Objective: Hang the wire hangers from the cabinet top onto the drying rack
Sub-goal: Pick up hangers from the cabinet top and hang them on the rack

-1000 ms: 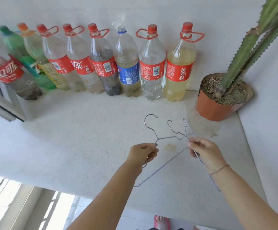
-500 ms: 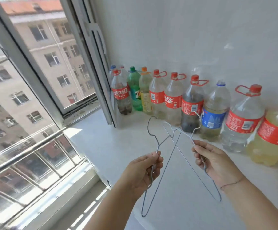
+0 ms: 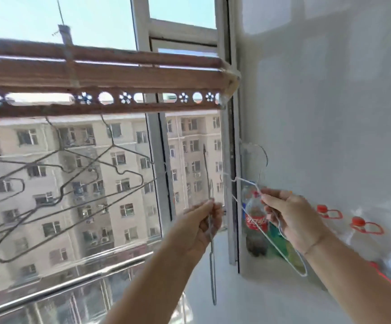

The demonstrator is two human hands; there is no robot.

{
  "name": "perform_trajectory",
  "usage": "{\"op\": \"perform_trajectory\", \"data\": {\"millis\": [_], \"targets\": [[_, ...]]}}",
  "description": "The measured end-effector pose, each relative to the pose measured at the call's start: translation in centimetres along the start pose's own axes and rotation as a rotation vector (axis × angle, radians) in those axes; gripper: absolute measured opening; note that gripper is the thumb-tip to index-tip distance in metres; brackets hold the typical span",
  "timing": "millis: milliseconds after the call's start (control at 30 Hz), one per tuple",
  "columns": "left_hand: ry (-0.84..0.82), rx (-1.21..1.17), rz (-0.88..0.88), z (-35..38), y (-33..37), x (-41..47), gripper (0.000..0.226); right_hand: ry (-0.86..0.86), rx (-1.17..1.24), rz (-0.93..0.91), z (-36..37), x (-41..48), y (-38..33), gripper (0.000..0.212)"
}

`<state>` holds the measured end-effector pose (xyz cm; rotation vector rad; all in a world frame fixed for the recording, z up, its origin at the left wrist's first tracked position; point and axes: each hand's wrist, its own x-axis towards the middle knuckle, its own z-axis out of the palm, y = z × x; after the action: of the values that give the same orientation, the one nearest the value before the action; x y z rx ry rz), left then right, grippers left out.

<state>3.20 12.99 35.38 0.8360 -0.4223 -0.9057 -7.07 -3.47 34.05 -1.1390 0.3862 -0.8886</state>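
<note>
My left hand (image 3: 201,226) grips a grey wire hanger (image 3: 212,272), seen edge-on, its hook pointing up in front of the window. A white wire hanger (image 3: 281,246) is pinched in my right hand (image 3: 290,218), its hook (image 3: 263,157) curving up beside the wall. Both hangers are lifted off the white cabinet top (image 3: 248,298). The brown drying rack (image 3: 101,78), a bar with a row of round holes, crosses the upper left, above and left of both hands. Several wire hangers (image 3: 68,181) hang from it at the left.
Large plastic bottles with red caps (image 3: 358,226) line the wall on the cabinet top at right; one cola bottle (image 3: 255,223) stands by the window frame (image 3: 230,160). A steel rail (image 3: 68,284) runs below the window. Apartment blocks show outside.
My view has swung up and left from the cabinet top to the window and rack. Both hands have raised their hangers, which now hang apart instead of crossing.
</note>
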Motion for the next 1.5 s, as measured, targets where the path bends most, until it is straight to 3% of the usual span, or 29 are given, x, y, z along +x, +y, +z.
{"op": "perform_trajectory", "data": {"millis": [233,500,1067,1267,1500], "targets": [[0.005,0.111,0.232,0.9,8.3,2.0,0.014,-0.037,-0.122,-0.131,8.9,3.8,-3.6,0.017],[0.049,0.101,0.305,0.1,11.9,4.7,0.019,-0.045,-0.122,-0.117,14.6,7.4,-5.1,0.018],[0.07,0.163,0.256,-2.5,12.8,8.8,0.017,0.04,-0.118,-0.127,16.3,10.7,-4.5,0.017],[0.061,0.18,0.264,-2.9,12.6,9.5,0.017,0.058,-0.156,-0.048,16.1,11.6,-3.6,0.019],[0.087,0.166,0.293,-3.2,12.0,9.8,0.022,0.016,-0.13,-0.013,15.2,11.8,-3.0,0.008]]}}
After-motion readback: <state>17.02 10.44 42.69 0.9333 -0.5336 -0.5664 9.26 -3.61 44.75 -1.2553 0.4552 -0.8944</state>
